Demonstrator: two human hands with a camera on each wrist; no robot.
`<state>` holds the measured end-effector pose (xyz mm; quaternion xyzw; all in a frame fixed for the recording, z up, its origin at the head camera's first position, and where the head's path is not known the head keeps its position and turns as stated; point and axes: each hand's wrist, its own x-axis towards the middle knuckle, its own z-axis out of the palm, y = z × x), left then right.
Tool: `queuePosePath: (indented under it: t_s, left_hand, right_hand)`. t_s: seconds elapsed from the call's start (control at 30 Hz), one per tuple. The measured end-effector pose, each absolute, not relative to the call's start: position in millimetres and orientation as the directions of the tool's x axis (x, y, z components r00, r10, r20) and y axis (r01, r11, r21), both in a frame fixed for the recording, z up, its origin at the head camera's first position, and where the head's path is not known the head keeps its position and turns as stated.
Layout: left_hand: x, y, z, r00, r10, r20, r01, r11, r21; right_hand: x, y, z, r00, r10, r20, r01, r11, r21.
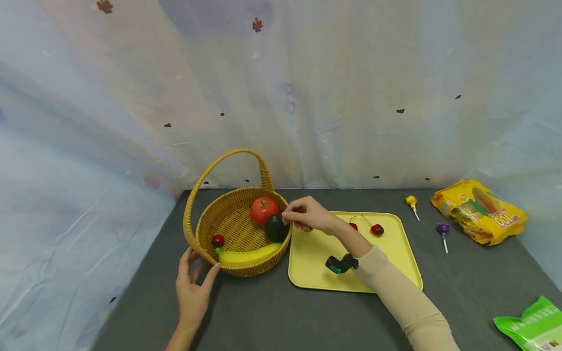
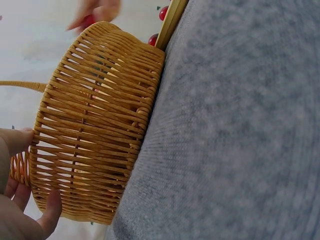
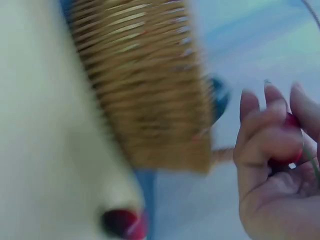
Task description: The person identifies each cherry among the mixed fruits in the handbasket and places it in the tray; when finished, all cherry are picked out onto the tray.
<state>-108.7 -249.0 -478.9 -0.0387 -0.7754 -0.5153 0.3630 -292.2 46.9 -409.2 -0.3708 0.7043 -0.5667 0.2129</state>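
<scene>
A wicker basket [image 1: 239, 195] with a tall handle stands on the table's left side. Inside are a red apple [image 1: 263, 209], a dark green avocado [image 1: 275, 229], a yellow banana [image 1: 251, 256] and a red cherry [image 1: 217, 240]. My left hand [image 1: 193, 295] grips the basket's near left rim beside the handle's foot. Over the right rim, next to the avocado, my right hand [image 1: 309, 214] pinches a red cherry [image 3: 294, 123] by its body; its green stem shows in the right wrist view. Two cherries with stems, one of them this cherry [image 1: 376, 230], lie on the yellow tray [image 1: 307, 273].
The tray sits close to the basket's right side. Further right lie a yellow lollipop [image 1: 411, 201], a purple lollipop [image 1: 443, 229] and a yellow snack bag [image 1: 480, 212]. A green packet [image 1: 533, 324] is at the near right. Behind the table [image 1: 272, 317] hangs a pale curtain [image 1: 307, 97].
</scene>
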Motion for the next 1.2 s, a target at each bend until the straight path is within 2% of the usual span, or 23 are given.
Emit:
queuePosePath:
  t_s: [0.23,0.4,0.6,0.73,0.9,1.2]
  left_hand:
    - [-109.6,-252.3,-479.8,-0.768,-0.323,0.553,0.395,0.442,0.805]
    - [-111.0,-253.0,-480.6,-0.752,-0.318,0.578,0.416,0.451,0.79]
    - [-110.5,-251.0,-480.5,-0.738,-0.311,0.598,0.432,0.463,0.774]
    - [-109.7,-249.5,-478.9,-0.742,-0.318,0.59,0.42,0.466,0.779]
    - [-109.2,-249.7,-478.9,-0.744,-0.322,0.585,0.413,0.467,0.782]
    - [-108.6,-248.4,-478.0,-0.741,-0.32,0.59,0.411,0.477,0.777]
  right_hand:
    - [-283.2,94.1,-441.8,-0.594,-0.804,0.015,-0.2,0.13,-0.971]
    - [-282.6,109.0,-455.9,-0.596,-0.803,0.008,-0.17,0.116,-0.979]
    - [-282.9,111.6,-467.1,-0.579,-0.813,0.05,-0.33,0.178,-0.927]
    - [-281.8,108.1,-469.2,-0.613,-0.786,0.082,-0.4,0.218,-0.89]
    - [-282.6,104.3,-472.7,-0.638,-0.764,0.093,-0.392,0.219,-0.893]
    - [-283.2,102.7,-476.5,-0.629,-0.774,0.071,-0.399,0.244,-0.884]
